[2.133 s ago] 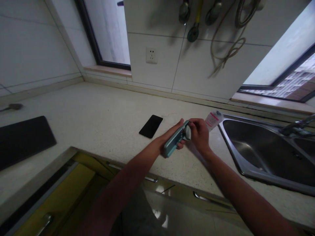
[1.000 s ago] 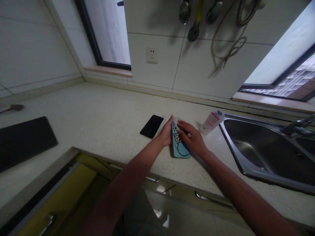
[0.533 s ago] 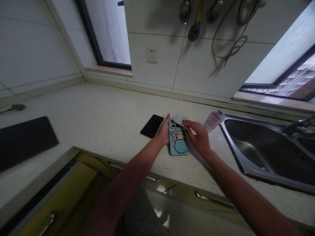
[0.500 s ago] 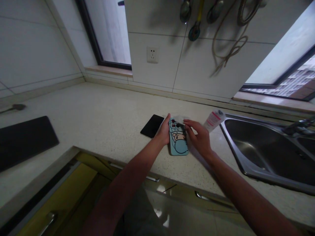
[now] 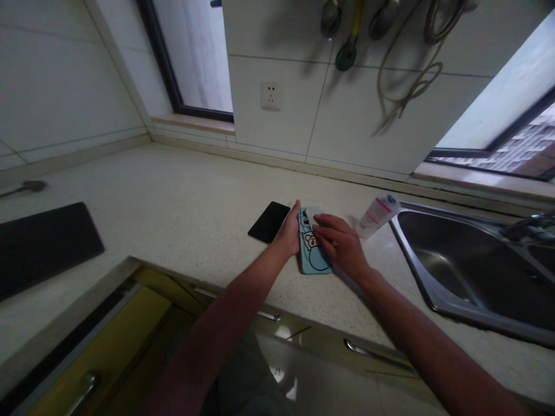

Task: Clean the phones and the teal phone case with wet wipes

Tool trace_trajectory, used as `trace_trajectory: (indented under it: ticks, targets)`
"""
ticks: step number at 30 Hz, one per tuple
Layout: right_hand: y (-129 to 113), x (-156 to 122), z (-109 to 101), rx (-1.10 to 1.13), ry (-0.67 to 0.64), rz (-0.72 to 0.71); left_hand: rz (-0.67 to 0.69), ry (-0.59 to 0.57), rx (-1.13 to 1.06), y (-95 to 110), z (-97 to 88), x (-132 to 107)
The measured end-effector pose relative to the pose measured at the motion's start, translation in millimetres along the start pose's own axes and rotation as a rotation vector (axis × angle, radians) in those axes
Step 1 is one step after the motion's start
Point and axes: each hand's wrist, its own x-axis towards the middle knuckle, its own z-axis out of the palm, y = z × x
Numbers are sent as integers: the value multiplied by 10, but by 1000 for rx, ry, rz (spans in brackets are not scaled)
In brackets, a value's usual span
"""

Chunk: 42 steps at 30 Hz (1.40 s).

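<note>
Blue cartoon-print phone case between your two hands, over the worktop near its front edge.
Your left grip is partly closed on the case's left long edge, thumb along it, the other fingers hidden. Your right grip is half curled over the case's right side, fingertips at a white tissue by the camera end; you cannot tell whether it pinches the tissue. Just left of your left grip lies a black-screened phone. Beyond your right grip, a pink-and-white squeeze tube sits beside the steel sink.
</note>
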Motion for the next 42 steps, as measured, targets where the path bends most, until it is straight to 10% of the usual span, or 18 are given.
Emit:
trace_trajectory:
  ticks: [27, 37, 42]
  targets:
    - [-297, 76, -216, 477, -650, -100, 160, 127, 23, 133, -149, 36]
    - [11, 104, -471, 345, -682, 55, 96, 142, -44, 149, -62, -36]
    - [179, 95, -468, 190, -494, 155, 33, 107, 4, 117, -67, -7]
